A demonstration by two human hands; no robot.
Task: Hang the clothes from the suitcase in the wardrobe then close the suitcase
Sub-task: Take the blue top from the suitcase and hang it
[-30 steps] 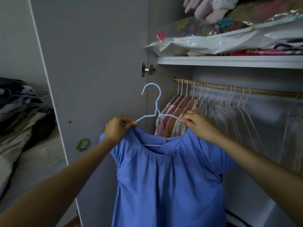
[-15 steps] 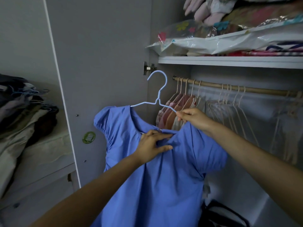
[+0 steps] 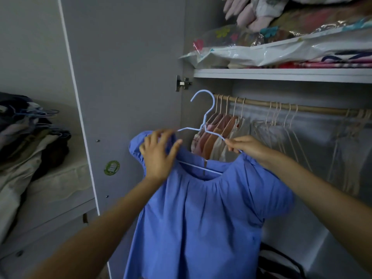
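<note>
Pinched between the right hand [image 3: 246, 147]'s fingertips is the right arm of the blue hanger [image 3: 205, 125], while the left hand [image 3: 159, 156] lies with spread, mostly straight fingers over the left shoulder of the blue dress [image 3: 201, 214], smoothing cloth rather than clutching it. Behind, the open wardrobe [image 3: 281, 75] fills the right of the scene, its wooden rail [image 3: 314, 109] running under the shelf with pink clothes on hangers [image 3: 219, 135] crowded at the left end and bare hangers further right. The dress hangs near, in front of that rail, not yet on it; the suitcase is not visible.

To do this step well, I would first settle the left shoulder fully onto the wire so the neckline sits level. Then raise the hanger by its neck, turn the hook toward the rail and drop it into the gap between the pink clothes and the bare hangers, so nothing snags.
</note>
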